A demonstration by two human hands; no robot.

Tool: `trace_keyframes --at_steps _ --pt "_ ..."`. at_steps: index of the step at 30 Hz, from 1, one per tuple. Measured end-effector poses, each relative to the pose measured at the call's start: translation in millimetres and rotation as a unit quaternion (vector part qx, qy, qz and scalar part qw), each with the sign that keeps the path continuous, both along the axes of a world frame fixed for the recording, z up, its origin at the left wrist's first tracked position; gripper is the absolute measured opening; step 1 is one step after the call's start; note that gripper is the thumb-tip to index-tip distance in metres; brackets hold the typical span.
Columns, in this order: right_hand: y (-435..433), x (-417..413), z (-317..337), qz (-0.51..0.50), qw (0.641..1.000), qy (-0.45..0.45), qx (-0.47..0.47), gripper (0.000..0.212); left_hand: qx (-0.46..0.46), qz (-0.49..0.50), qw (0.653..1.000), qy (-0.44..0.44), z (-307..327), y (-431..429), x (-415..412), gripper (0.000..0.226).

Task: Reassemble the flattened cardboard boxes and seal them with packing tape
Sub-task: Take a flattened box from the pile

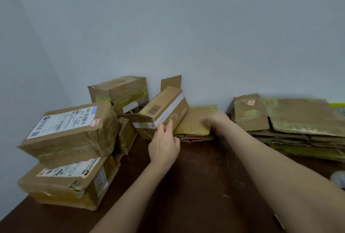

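Observation:
An assembled cardboard box with a barcode and a raised flap sits tilted, leaning on a small stack of flattened boxes at the table's back. My left hand touches the front corner of that box with straight fingers. My right hand reaches onto the top flattened sheet, blurred; its fingers lie over the cardboard. A larger pile of flattened boxes lies at the right.
Taped boxes are stacked at the left: a labelled box on another, and one by the wall. The dark wooden table stretches in front. A pale roll-like object shows at the right edge.

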State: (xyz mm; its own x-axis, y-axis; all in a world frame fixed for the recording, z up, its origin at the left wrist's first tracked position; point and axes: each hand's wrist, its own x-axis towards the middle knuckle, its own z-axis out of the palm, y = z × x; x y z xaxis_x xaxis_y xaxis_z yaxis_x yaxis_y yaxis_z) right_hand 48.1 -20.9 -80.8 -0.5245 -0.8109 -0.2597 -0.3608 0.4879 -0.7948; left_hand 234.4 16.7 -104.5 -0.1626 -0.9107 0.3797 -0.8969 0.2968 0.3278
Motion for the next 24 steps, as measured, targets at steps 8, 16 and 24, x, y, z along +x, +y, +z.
trace_keyframes --at_steps 8,16,24 --pt "25 3 46 -0.079 0.971 -0.04 -0.221 0.009 0.08 -0.031 0.996 0.013 10 0 -9 0.068" --pt "85 -32 57 -0.126 0.926 -0.135 -0.329 0.025 0.176 -0.068 0.941 0.282 34 6 -25 0.056" --pt "140 -40 57 -0.039 0.897 -0.252 -0.362 0.02 0.049 -0.064 0.871 0.485 94 26 -22 0.079"
